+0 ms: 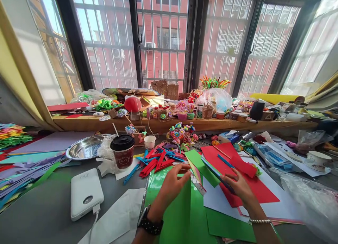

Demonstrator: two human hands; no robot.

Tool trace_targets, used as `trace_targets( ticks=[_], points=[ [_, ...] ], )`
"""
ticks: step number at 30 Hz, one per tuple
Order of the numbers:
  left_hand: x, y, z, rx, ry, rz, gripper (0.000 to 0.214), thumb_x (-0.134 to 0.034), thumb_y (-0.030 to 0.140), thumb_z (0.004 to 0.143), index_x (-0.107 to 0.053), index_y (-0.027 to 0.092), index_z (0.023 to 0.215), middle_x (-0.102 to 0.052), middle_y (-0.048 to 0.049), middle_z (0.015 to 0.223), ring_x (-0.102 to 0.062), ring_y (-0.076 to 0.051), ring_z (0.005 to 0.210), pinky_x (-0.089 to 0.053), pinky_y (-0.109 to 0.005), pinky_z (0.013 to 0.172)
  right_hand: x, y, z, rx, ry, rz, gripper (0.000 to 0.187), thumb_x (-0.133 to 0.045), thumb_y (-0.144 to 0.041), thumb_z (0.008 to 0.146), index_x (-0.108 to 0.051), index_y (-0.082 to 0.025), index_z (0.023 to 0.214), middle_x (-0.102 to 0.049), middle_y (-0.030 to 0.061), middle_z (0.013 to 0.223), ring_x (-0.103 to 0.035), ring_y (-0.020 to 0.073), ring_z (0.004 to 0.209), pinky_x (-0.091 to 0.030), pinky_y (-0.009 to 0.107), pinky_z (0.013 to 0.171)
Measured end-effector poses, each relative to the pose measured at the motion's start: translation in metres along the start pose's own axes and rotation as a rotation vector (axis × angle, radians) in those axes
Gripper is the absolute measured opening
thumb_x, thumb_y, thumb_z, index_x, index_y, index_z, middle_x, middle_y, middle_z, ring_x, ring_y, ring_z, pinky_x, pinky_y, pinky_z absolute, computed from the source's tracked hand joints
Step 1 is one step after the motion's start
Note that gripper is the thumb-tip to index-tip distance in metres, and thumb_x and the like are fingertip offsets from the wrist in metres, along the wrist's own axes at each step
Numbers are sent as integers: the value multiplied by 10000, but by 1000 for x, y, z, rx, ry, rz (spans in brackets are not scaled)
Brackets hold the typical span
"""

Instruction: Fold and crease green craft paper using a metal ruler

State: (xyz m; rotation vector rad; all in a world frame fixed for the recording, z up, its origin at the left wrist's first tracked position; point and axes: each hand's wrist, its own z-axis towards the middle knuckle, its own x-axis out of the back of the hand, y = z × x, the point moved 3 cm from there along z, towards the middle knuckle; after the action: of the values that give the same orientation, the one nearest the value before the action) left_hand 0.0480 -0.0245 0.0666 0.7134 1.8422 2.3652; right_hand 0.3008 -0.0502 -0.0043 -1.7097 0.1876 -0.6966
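Observation:
My left hand [175, 182], with a black watch on its wrist, is closed at the upper edge of a green paper sheet [176, 216]. The sheet is bent up, with an upright edge below my fingers. My right hand [239, 184], wearing a beaded bracelet, grips a thin, flat, dark blue object [215, 170] between thumb and fingers, tilted over the papers; its exact kind is unclear. Beneath it lie red paper [264, 189], white sheets [215, 200] and another green piece [227, 224]. A ruler-like strip [198, 184] shows between my hands.
Folded red and blue paper strips [160, 161] lie beyond my left hand. Leftward stand a lidded drink cup [123, 154], a white power bank [86, 194] with a cable, and a metal basin [87, 147]. Crafts crowd the sill [105, 126]; a plastic bag [311, 201] lies right.

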Motion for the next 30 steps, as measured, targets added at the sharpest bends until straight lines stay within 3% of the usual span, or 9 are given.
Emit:
trace_targets(
  ticks=[3, 5, 8, 10, 13, 17, 23, 27, 30],
  points=[
    [-12, -2, -1, 2, -5, 36, 228, -526, 312, 734, -607, 163, 885, -607, -87, 980, -550, -222, 932, -440, -314, 779, -5, -7, -5, -62, -125, 169, 904, -639, -487, 553, -270, -113, 1289, -517, 165, 1180, -527, 268, 1026, -488, 305, 697],
    [-17, -4, -1, 32, -61, -66, 277, -532, 368, 735, -616, 158, 893, -619, -92, 959, -562, -227, 913, -436, -321, 785, -7, -19, -10, -19, -149, 249, 854, -644, -478, 570, -292, -157, 1278, -490, 148, 1214, -524, 256, 1030, -496, 283, 676],
    [-24, -14, 3, 133, -107, -388, 488, -553, 486, 700, -561, 158, 1062, -581, -126, 1075, -549, -259, 966, -422, -366, 815, -19, -49, -26, 137, -194, 332, 834, -669, -464, 568, -306, -191, 1269, -445, 140, 1254, -567, 240, 947, -502, 279, 664],
    [-28, -22, 6, 176, -47, -659, 618, -564, 533, 674, -469, 196, 1184, -494, -134, 1206, -507, -277, 1043, -407, -395, 843, -37, -71, -44, 258, -229, 336, 811, -669, -446, 579, -312, -194, 1262, -427, 144, 1258, -581, 232, 901, -502, 298, 677],
    [-27, -30, 7, 108, 58, -1007, 591, -502, 567, 706, -475, 221, 1185, -479, -109, 1236, -450, -275, 1117, -378, -405, 895, -74, -98, -77, 430, -274, 297, 750, -655, -376, 602, -316, -215, 1252, -456, 126, 1214, -582, 226, 874, -503, 349, 709],
    [-4, -31, -8, 37, 93, -1159, 535, -416, 579, 747, -610, 158, 1014, -620, -100, 1043, -484, -267, 1084, -345, -385, 949, -118, -118, -119, 716, -136, 89, 728, -644, -279, 595, -324, -218, 1246, -492, 92, 1154, -523, 240, 972, -438, 408, 842],
    [34, -31, -38, 65, 145, -1439, 557, -280, 528, 830, -655, 127, 920, -676, -94, 889, -534, -245, 1031, -336, -366, 965, -154, -124, -146, 889, -104, -25, 751, -613, -262, 640, -232, -170, 1281, -428, 136, 1209, -410, 268, 1119, -383, 442, 918],
    [49, -38, -43, -15, 281, -1435, 524, -288, 491, 840, -618, 115, 998, -660, -117, 948, -563, -251, 987, -370, -390, 935, -157, -127, -151, 1016, -202, -45, 766, -606, -269, 666, -187, -162, 1299, -384, 140, 1266, -341, 262, 1185, -361, 437, 949],
    [68, -41, -49, -133, 384, -1471, 503, -356, 510, 803, -566, 140, 1072, -643, -135, 983, -577, -258, 956, -422, -420, 874, -139, -128, -148, 1077, -208, -41, 687, -563, -286, 723, -205, -192, 1301, -362, 110, 1298, -300, 239, 1216, -327, 428, 979]
  ],
)
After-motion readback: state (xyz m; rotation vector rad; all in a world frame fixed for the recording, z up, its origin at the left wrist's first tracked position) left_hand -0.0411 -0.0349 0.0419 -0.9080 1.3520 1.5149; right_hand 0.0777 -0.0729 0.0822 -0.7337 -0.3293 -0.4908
